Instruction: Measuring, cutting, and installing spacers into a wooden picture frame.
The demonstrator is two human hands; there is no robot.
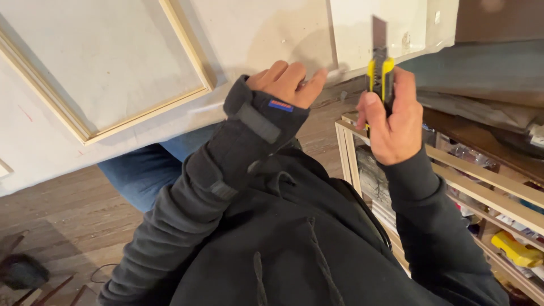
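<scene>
My right hand (pixel 394 122) grips a yellow and black utility knife (pixel 379 71) upright, its long blade pushed out and pointing up toward the white wall (pixel 266 34). My left hand (pixel 289 82) is raised next to it, wearing a black wrist brace (pixel 255 122) with straps; its fingers are loosely curled and hold nothing. The fingertips reach toward the base of the wall, a short gap left of the knife. Both arms are in black hoodie sleeves.
Pale wooden trim (pixel 187 51) frames a panel on the wall at upper left. A wooden frame with slats (pixel 481 187) stands at right over clutter, including a yellow tool (pixel 515 249). Grey fabric (pixel 487 68) lies at upper right. A wood floor (pixel 51 209) shows at lower left.
</scene>
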